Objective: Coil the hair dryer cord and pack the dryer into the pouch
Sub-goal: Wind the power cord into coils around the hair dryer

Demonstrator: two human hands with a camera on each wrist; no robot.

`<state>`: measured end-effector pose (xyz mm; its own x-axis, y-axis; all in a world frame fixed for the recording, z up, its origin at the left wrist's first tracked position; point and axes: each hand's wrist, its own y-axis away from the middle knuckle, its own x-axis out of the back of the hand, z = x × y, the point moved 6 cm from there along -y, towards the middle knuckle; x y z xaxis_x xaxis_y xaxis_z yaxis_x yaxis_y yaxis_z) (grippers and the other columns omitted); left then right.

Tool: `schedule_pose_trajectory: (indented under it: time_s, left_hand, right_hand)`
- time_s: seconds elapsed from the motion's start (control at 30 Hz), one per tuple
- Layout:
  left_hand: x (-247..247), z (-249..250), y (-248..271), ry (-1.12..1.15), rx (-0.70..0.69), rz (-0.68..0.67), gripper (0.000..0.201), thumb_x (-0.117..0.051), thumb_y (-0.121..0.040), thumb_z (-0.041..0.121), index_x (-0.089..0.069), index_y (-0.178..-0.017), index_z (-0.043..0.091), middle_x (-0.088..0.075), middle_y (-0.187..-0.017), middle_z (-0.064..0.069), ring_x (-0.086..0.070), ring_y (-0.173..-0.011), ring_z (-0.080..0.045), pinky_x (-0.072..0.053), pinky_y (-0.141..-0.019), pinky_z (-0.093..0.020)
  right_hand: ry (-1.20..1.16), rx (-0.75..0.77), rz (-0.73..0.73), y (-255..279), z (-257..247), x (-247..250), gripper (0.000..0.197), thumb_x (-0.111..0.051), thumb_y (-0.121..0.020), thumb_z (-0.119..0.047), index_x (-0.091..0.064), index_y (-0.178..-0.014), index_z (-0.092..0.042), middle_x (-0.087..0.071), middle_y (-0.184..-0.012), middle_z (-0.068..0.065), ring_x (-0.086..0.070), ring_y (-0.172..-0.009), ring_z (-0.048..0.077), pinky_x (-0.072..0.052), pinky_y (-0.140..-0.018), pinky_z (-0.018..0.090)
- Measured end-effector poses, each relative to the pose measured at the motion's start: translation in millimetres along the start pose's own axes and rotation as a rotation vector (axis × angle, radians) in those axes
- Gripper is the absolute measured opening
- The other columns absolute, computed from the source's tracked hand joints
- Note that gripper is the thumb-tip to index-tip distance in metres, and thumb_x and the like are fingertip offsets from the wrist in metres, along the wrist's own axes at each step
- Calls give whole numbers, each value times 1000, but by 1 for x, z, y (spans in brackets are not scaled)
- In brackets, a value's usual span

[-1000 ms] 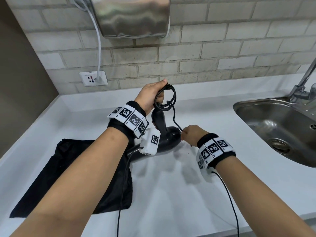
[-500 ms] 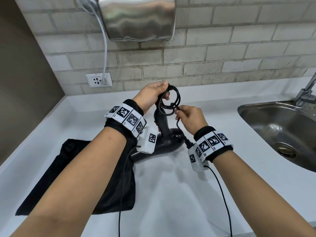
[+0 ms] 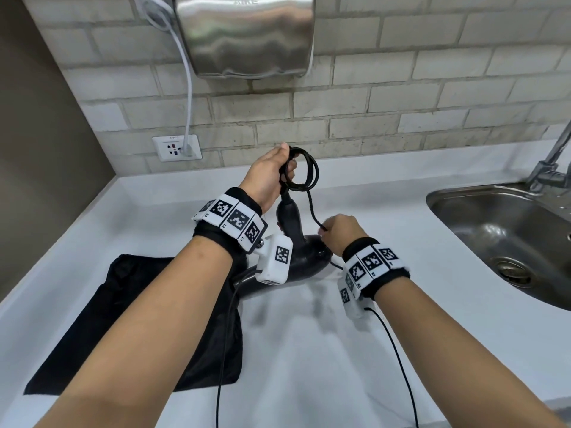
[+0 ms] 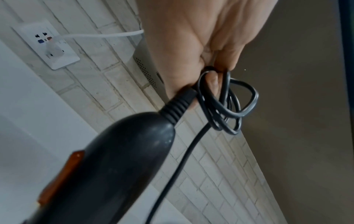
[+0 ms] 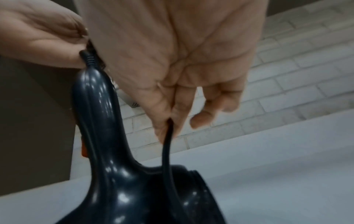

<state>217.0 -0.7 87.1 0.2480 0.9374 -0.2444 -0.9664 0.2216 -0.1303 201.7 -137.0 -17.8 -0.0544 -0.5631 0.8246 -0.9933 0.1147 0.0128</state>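
The black hair dryer (image 3: 304,257) lies on the white counter with its handle (image 4: 122,159) pointing up. My left hand (image 3: 272,174) pinches a small coil of black cord (image 3: 304,173) just above the handle's end; in the left wrist view the coil's loops (image 4: 228,104) hang from my fingers. My right hand (image 3: 340,231) is lower, beside the dryer body (image 5: 145,189), pinching the loose cord (image 5: 167,145) between thumb and fingers. A black pouch (image 3: 136,322) lies flat on the counter at the left, partly under my left forearm.
A steel sink (image 3: 506,239) with a tap (image 3: 553,162) is sunk in the counter at the right. On the brick wall hang a metal hand dryer (image 3: 247,35) and a white socket (image 3: 176,147) with a white cable plugged in. Thin wrist-camera cables (image 3: 398,359) trail off the counter's front.
My right hand has dropped from the coil down to beside the dryer body, sliding along the cord. My left hand still holds the coil above the handle.
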Motion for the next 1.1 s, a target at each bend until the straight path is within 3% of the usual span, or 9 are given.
schedule_pose_trajectory:
  time_s: [0.13,0.23,0.33,0.43,0.57,0.7,0.77,0.93,1.1]
  left_hand:
    - [0,-1,2,-54,-29,-26,28,-33,-100,23,-46,-75,19,-43,-50,11,-35,-39,1,-29,-46,-10]
    - [-2,-1,4,-113,-46,-30,26,-35,-99,22,-46,-76,20,-38,-64,3,-38,-40,2,-34,-47,-8]
    - [-4,0,6,-132,-58,-56,23,-36,-99,19,-46,-77,18,-35,-65,2,-37,-40,2,-34,-47,-9]
    - [-5,-1,8,-122,-46,-70,23,-37,-98,19,-46,-77,19,-35,-65,1,-35,-42,0,-31,-46,-11]
    - [-1,2,8,-80,-66,-50,25,-34,-99,15,-46,-77,19,-34,-65,1,-32,-39,0,-27,-45,-10]
    - [-8,4,7,-183,-77,-92,24,-36,-98,11,-46,-77,18,-33,-67,1,-32,-38,1,-27,-47,-11]
    - [-10,3,7,-209,-82,-115,23,-37,-97,10,-46,-78,18,-32,-66,1,-31,-39,1,-26,-47,-12]
    - [-8,3,7,-187,-104,-151,22,-37,-96,5,-47,-82,17,-41,-46,17,-29,-38,2,-25,-46,-11]
    - [-9,2,7,-159,-58,-163,22,-37,-97,7,-49,-81,16,-33,-65,2,-29,-40,1,-26,-45,-11]
  right_hand:
    - [-452,360,46,13,-31,13,36,-51,-89,-7,-50,-124,-15,-62,-104,-2,-53,-93,15,-41,-78,9]
    - [-601,434,98,11,-43,17,37,-47,-90,-3,-49,-126,-12,-59,-108,-1,-54,-103,13,-42,-81,14]
    - [-697,442,145,10,-47,21,31,-48,-89,1,-56,-117,-9,-61,-106,1,-57,-101,19,-45,-80,13]
    - [-704,385,225,5,-47,32,15,-57,-86,-7,-66,-98,-7,-68,-90,6,-64,-91,24,-49,-82,31]
    - [-534,285,328,-6,-36,47,17,-55,-88,-9,-68,-96,-3,-71,-88,16,-59,-68,10,-42,-67,1]
    - [-402,192,405,-14,-24,61,21,-50,-89,-9,-68,-96,-1,-71,-89,20,-65,-81,26,-50,-82,25]
    - [-326,194,363,-16,-27,60,22,-48,-89,-7,-67,-96,-1,-71,-91,20,-65,-87,30,-49,-82,26]
    - [-398,481,228,2,-44,47,18,-45,-91,-3,-61,-97,0,-65,-85,8,-57,-77,11,-40,-69,12]
    - [-569,430,197,-1,-37,49,27,-44,-92,-4,-58,-73,-18,-54,-55,-16,-50,-52,-3,-41,-59,9]
